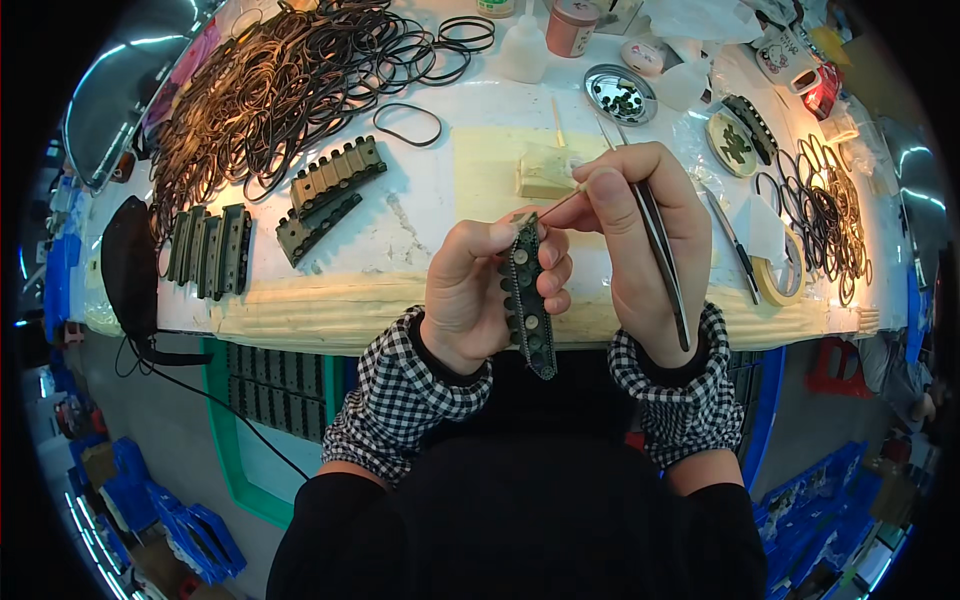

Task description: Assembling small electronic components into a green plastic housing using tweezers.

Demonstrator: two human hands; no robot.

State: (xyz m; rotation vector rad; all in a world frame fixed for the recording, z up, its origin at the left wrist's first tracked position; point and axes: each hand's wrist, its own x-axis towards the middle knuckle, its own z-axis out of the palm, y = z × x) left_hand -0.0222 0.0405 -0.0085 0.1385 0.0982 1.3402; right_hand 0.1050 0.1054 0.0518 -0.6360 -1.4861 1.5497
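A dark green toy tank track piece point(533, 322), with small wheels along its side, stands steeply tilted over the table's near edge. My left hand point(462, 290) is closed round its upper part, thumb on top and fingers behind. In my right hand point(655, 215) a thin stick point(565, 205) is pinched between thumb and forefinger, its tip at the upper end of the track piece. Metal tweezers point(668, 265) are also kept in that hand, lying across the palm. The stick's exact point of contact is too small to make out.
Several green track pieces point(210, 250) lie at the left, near a heap of dark rubber bands point(270, 90). A small metal dish point(620, 92) holds tiny dark parts. On the right are a knife-like tool point(732, 240), a tape roll point(778, 270) and more bands point(825, 210).
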